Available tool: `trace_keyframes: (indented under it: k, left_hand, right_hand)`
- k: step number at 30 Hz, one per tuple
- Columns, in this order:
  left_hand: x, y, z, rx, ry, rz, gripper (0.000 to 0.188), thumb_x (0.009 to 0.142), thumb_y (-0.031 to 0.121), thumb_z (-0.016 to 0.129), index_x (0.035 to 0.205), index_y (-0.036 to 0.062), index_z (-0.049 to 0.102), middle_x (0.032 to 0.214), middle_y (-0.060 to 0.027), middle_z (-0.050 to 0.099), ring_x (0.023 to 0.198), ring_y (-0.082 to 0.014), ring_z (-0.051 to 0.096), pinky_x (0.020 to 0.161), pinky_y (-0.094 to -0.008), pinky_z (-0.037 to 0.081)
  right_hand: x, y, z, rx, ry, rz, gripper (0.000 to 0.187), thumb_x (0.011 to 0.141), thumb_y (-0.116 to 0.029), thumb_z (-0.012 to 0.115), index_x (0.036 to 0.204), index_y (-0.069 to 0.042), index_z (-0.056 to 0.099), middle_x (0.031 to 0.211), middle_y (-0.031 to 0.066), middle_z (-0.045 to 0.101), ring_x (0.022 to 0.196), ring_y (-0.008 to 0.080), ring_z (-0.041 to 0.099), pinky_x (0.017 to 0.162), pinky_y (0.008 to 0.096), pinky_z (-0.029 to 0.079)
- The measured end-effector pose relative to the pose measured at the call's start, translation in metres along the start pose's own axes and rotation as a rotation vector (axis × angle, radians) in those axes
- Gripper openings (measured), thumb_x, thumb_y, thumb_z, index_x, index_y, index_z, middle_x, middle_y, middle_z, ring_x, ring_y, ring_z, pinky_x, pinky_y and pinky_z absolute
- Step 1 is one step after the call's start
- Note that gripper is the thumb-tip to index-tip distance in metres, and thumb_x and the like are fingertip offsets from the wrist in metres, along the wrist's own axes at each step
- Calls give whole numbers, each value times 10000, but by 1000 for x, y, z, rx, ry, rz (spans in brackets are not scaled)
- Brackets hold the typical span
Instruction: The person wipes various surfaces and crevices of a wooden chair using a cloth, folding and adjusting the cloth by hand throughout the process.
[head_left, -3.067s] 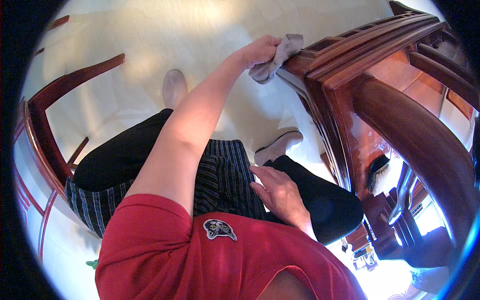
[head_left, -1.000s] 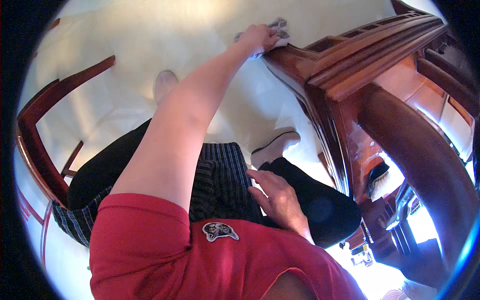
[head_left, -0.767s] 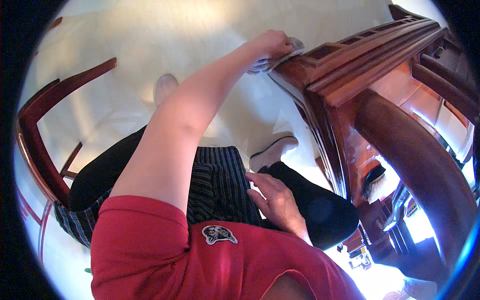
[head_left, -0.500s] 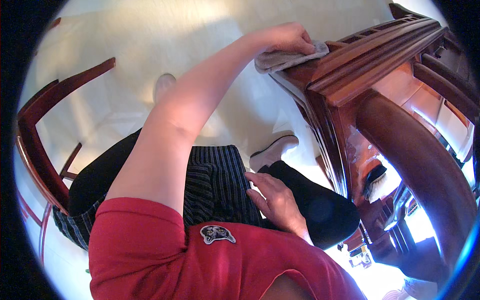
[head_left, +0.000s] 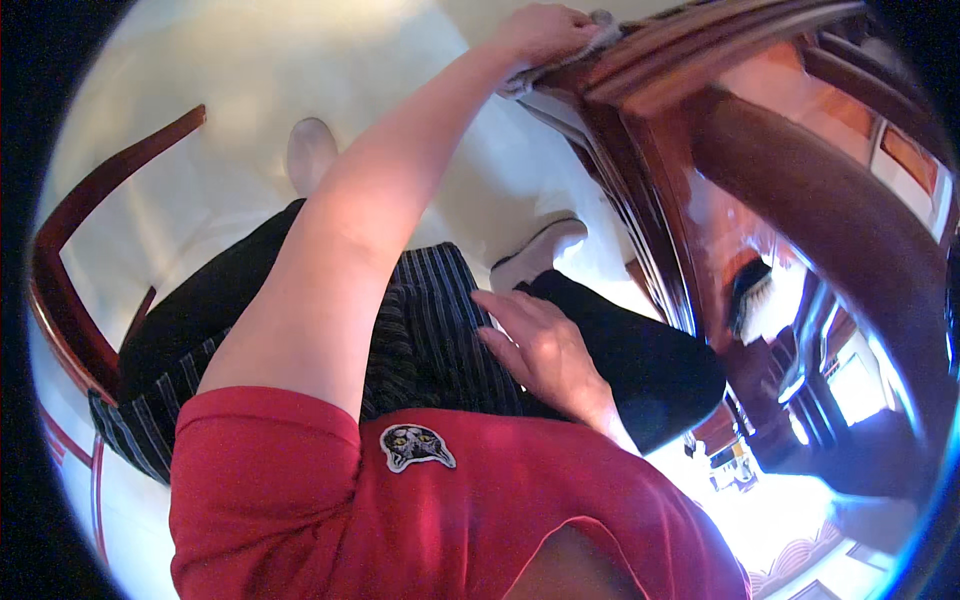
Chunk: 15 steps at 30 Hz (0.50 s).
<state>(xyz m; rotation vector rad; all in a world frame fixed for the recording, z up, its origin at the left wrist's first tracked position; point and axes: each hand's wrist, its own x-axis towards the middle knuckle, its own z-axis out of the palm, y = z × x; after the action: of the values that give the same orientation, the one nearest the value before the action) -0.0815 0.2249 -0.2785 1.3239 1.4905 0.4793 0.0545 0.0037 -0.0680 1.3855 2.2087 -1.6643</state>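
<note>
My left hand [head_left: 548, 32] is stretched far out, its fingers closed on a grey cloth [head_left: 520, 84]. It presses the cloth against the far end of a dark red-brown polished wooden piece of furniture [head_left: 640, 85]. Part of the cloth hangs over the edge, and the rest is hidden under the hand. My right hand [head_left: 545, 350] lies over my lap beside the striped dark apron [head_left: 440, 300]. Its fingers are apart and nothing is in them.
At the left curves a wooden rail [head_left: 75, 230], probably a chair arm. A thick rounded wooden bar [head_left: 830, 200] and a glossy, mirror-like surface [head_left: 770, 330] lie close on my right. My shoes [head_left: 540, 252] stand on the pale floor [head_left: 240, 60].
The view has shifted, so most things sit higher in it. My left hand keeps the cloth at the furniture's end, where the cloth looks more bunched. My right hand stays over my lap.
</note>
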Motion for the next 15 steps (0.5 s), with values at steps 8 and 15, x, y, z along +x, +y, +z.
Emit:
trace_keyframes:
  k: [8, 15]
  left_hand:
    - [-29, -8, -7, -109, 4, -13, 399, 828, 462, 507, 1022, 154, 671, 960, -117, 668, 897, -304, 626, 796, -370, 468]
    - [-101, 45, -12, -305, 259, 41, 405, 905, 359, 473, 817, -4, 630, 731, -81, 618, 663, -166, 541, 601, -361, 428]
  right_hand:
    - [-24, -28, 10, -194, 11, -69, 313, 798, -148, 617, 1084, -32, 566, 907, 148, 613, 827, 331, 596, 708, 412, 488]
    - [-56, -24, 23, -426, -6, -118, 254, 791, -241, 586, 981, -72, 585, 851, 139, 615, 752, 332, 619, 611, 449, 501]
